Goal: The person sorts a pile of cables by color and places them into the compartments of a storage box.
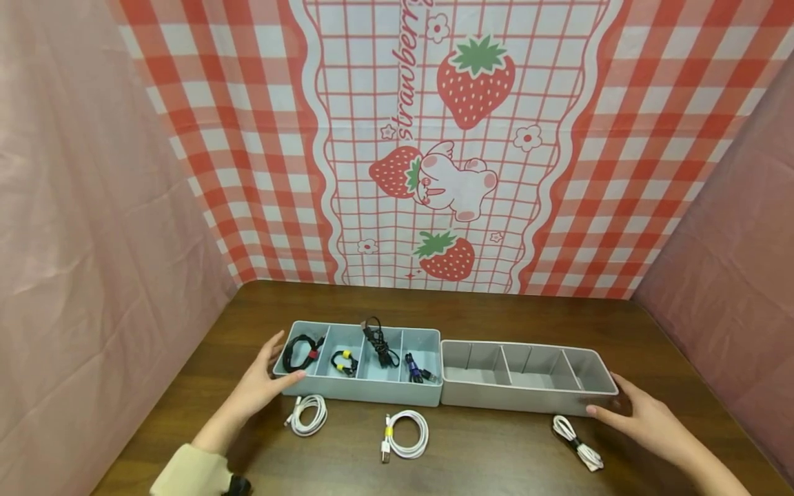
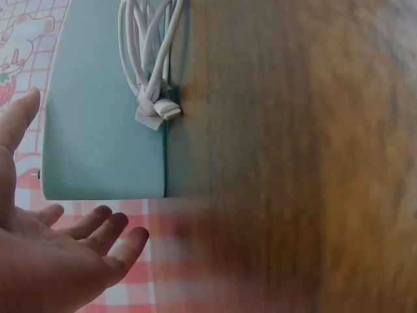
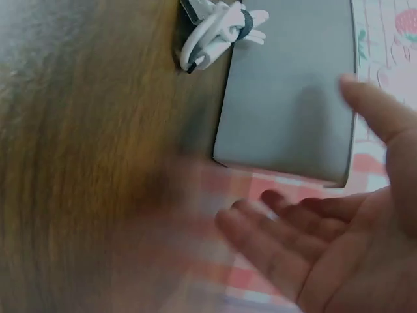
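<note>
A light blue divided box (image 1: 372, 391) and a grey divided box (image 1: 521, 397) stand end to end on the table. My left hand (image 1: 263, 379) is spread around the blue box's left end, thumb towards the front. Around the grey box's right end, my right hand (image 1: 645, 417) is held likewise. Both wrist views show relaxed fingers; whether either hand touches its box, I cannot tell. In the blue box lie a black cable with a red tie (image 1: 313, 354), one with yellow ties (image 1: 346, 354), a bundled black cable (image 1: 380, 341) and a dark cable with a blue tie (image 1: 413, 370).
On the brown table (image 1: 471, 461), before the boxes, lie a coiled white cable (image 1: 322, 413), a white cable with a yellow tie (image 1: 389, 432) and a white cable with a black tie (image 1: 588, 456). A strawberry-print cloth (image 1: 384, 83) hangs behind; pink curtains (image 1: 93, 207) flank the table.
</note>
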The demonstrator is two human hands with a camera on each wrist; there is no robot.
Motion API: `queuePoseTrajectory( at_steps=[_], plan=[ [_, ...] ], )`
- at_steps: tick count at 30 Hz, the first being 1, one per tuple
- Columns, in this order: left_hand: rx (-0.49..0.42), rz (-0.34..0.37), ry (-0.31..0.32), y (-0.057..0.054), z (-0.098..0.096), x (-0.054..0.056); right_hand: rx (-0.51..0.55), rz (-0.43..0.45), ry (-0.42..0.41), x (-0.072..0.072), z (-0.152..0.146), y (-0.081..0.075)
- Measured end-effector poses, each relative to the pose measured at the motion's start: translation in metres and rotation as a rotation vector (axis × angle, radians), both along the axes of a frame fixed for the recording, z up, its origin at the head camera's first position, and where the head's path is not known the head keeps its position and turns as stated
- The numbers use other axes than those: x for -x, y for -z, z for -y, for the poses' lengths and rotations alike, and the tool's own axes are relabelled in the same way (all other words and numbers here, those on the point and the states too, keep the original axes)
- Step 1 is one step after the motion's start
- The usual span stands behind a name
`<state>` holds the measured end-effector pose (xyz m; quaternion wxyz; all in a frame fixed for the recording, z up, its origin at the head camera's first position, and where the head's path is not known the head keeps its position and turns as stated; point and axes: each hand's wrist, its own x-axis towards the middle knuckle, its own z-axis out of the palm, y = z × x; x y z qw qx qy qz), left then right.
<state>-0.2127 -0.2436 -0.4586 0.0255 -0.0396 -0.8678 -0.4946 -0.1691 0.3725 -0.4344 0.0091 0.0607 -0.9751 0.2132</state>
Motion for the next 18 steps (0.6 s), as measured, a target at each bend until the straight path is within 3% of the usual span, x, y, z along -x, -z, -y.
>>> queuePoseTrajectory(
  at_steps=[8, 18],
  plan=[
    [-0.039, 0.027, 0.014, 0.003, 0.000, 0.005, -0.175, -0.001, 0.031, -0.011, 0.008, 0.000],
    [0.006, 0.018, 0.019, 0.001, 0.001, 0.006, -0.202, 0.003, 0.048, -0.026, 0.019, -0.001]
  ],
)
